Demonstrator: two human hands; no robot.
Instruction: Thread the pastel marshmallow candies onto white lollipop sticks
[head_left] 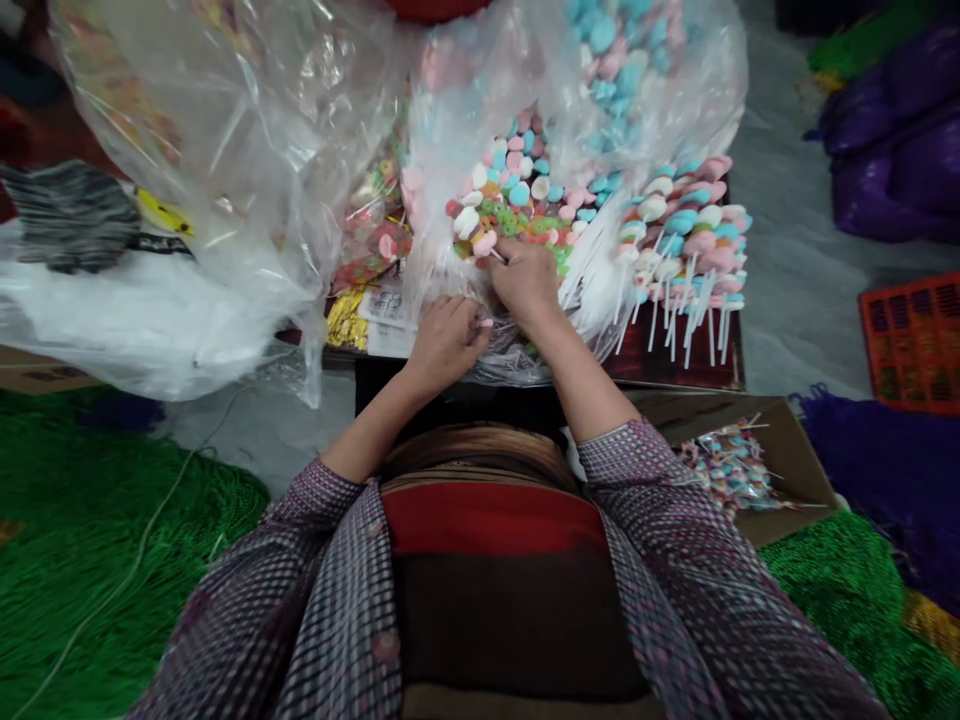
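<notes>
My right hand [527, 280] pinches the white stick of a candy skewer [474, 228], its pale and pink pieces pointing to the upper left. Closer to my body, my left hand [448, 343] is closed, fingers curled, over the edge of a clear plastic bag [517, 366]. A small pinkish bit shows at its fingertips, too small to name. Loose pink, white and blue candies [517, 160] lie in the bag beyond my hands, along with green and orange ring-shaped candies [514, 215]. White sticks [596, 285] lie right of my right hand.
Finished-looking candy skewers [694, 240] are piled at the table's right end. A cardboard box [802, 470] below holds wrapped skewers. Large clear plastic bags [247, 130] cover the left. Gold twist ties [346, 320] lie near the front edge. An orange crate [915, 340] stands far right.
</notes>
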